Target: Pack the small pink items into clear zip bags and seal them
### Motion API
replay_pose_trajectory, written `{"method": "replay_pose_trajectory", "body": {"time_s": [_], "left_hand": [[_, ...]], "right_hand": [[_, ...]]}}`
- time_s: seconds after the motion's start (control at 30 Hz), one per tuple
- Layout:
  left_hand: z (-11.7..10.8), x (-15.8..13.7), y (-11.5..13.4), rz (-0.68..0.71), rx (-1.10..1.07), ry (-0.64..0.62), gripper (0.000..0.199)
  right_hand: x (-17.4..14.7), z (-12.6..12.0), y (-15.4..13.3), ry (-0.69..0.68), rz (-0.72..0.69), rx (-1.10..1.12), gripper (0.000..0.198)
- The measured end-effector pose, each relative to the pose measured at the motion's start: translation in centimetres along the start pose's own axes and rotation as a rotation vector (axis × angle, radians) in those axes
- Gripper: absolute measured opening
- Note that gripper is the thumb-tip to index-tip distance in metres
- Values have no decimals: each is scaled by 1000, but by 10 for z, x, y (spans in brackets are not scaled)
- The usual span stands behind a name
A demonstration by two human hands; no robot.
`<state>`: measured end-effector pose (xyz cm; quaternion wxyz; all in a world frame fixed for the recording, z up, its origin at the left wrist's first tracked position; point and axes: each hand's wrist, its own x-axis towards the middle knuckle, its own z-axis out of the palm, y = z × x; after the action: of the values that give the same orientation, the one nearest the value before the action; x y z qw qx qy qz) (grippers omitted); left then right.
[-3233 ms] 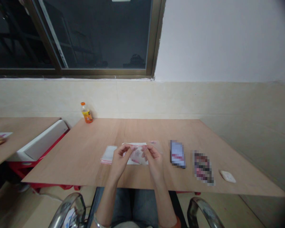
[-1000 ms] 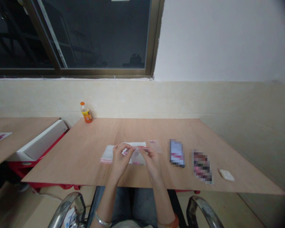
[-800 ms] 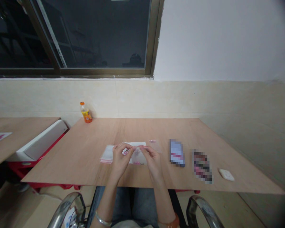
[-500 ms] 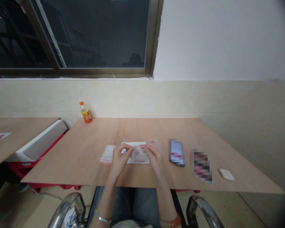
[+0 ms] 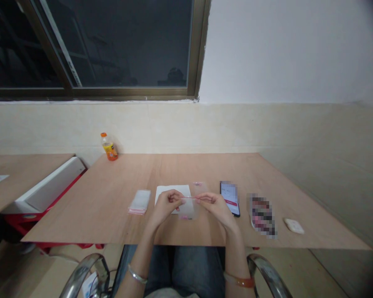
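Between my two hands is a small clear plastic bag (image 5: 189, 210) with a thin pink top edge and some pink marks low down. My left hand (image 5: 168, 206) pinches the left end of that edge, fingers closed. At the other end, my right hand (image 5: 216, 207) pinches with thumb and fingers. Under and behind the bag lies a white sheet of paper (image 5: 172, 189), partly covered by my left hand. Left of the paper sits a stack of clear bags (image 5: 139, 201) with pink edges. Another clear bag (image 5: 199, 187) with pink print lies flat behind my right hand.
On the table (image 5: 90, 207), a phone (image 5: 230, 196), a pixelated object (image 5: 262, 216) and a small white object (image 5: 294, 226) lie to the right. An orange-capped bottle (image 5: 110, 147) stands at the back left. A white box (image 5: 49, 184) fills the gap beside the left table.
Both hands have shifted lower, the right one also rightward with its wrist turned outward. The bag between them moved down, and the pink pattern over the paper no longer shows there. The view shifted slightly.
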<state>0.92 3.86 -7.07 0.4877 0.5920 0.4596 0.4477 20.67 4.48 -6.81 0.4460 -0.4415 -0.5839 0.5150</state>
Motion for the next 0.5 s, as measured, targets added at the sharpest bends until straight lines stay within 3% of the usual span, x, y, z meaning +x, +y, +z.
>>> {"method": "replay_pose_trajectory", "body": {"time_s": [0.13, 0.2, 0.3, 0.4, 0.5], "left_hand": [[16, 33, -5, 76, 163, -3, 13], [27, 52, -8, 155, 262, 88, 16], [45, 74, -19, 203, 318, 119, 21], [61, 77, -38, 225, 404, 56, 24], [71, 67, -60, 219, 511, -69, 26]], "right_hand": [[23, -23, 1, 30, 34, -202, 19], [39, -35, 4, 132, -22, -256, 17], [55, -49, 19, 269, -47, -397, 17], [55, -53, 45, 333, 12, -630, 20], [44, -46, 73, 328, 55, -680, 32]]}}
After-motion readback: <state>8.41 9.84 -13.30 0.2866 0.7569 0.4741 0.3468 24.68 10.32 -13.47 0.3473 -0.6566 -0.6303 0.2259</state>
